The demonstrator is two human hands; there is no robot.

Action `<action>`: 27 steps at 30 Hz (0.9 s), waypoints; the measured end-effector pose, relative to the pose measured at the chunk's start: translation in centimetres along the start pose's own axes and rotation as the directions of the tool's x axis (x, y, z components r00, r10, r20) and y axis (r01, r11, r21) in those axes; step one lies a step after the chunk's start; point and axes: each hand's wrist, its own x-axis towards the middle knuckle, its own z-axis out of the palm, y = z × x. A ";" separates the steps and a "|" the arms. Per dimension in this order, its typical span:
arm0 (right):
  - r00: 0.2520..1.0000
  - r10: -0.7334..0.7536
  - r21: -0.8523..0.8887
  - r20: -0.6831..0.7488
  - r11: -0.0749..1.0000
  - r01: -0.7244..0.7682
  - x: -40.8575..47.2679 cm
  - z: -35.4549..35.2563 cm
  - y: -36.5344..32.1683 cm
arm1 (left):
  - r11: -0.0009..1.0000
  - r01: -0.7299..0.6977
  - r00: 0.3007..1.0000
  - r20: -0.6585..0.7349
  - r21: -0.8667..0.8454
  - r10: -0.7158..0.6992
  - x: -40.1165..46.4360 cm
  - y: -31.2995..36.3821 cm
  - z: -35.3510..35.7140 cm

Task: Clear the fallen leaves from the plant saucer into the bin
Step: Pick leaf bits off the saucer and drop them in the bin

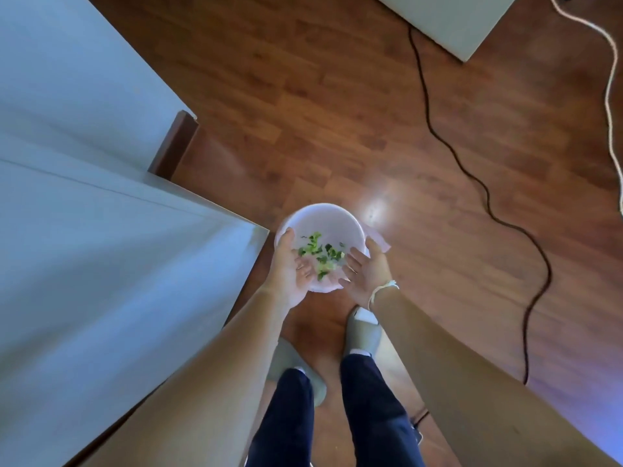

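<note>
A round white bin (320, 210) stands on the wooden floor straight below me. Small green leaf pieces (320, 254) show inside its opening, between my two hands; I cannot tell whether they are falling or lying at the bottom. My left hand (290, 274) is over the bin's left rim, palm turned inward, fingers apart, holding nothing. My right hand (365, 276) is over the right rim, also open and facing the left one, with a pale band on the wrist. The plant saucer is not in view.
A white tabletop (101, 230) fills the left side, its corner close to the bin. A black cable (505, 214) and a white cable (610, 96) snake across the floor at right. A white panel (451, 18) lies at top. My slippered feet (362, 332) stand just behind the bin.
</note>
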 end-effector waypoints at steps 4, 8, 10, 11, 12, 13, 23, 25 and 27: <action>1.000 0.009 -0.009 -0.007 1.000 -0.009 -0.8 0.2 -0.6 | 1.000 0.025 1.000 0.003 0.007 -0.025 -0.9 0.5 0.4; 1.000 -0.015 -0.070 -0.010 0.997 0.014 -2.8 0.8 -1.6 | 0.999 -0.011 1.000 -0.005 0.034 0.011 -3.1 1.9 1.1; 0.999 -0.039 -0.107 -0.003 0.994 0.038 -4.3 1.6 -2.5 | 0.998 -0.038 0.999 -0.006 0.044 0.039 -4.6 3.3 1.7; 0.999 -0.051 -0.126 0.002 0.991 0.051 -5.2 2.1 -3.0 | 0.997 -0.052 0.999 -0.005 0.050 0.053 -5.5 4.1 2.0; 0.997 -0.070 -0.150 0.014 0.986 0.071 -6.4 2.7 -3.7 | 0.995 -0.076 0.997 0.000 0.061 0.076 -6.7 5.0 2.4; 0.995 -0.096 -0.180 0.032 0.979 0.100 -7.9 3.6 -4.6 | 0.991 -0.111 0.994 0.008 0.070 0.110 -8.3 6.2 3.0; 0.866 -0.355 -0.445 0.352 0.751 0.488 -25.4 14.7 -14.0 | 0.862 -0.474 0.878 0.173 0.178 0.447 -27.6 17.5 7.3; 0.816 -0.393 -0.474 0.423 0.672 0.569 -28.8 17.0 -15.4 | 0.792 -0.567 0.824 0.180 0.227 0.538 -31.6 19.3 7.5; 0.745 -0.431 -0.508 0.510 0.548 0.665 -32.5 19.6 -16.1 | 0.710 -0.649 0.759 0.164 0.274 0.630 -36.0 20.8 6.9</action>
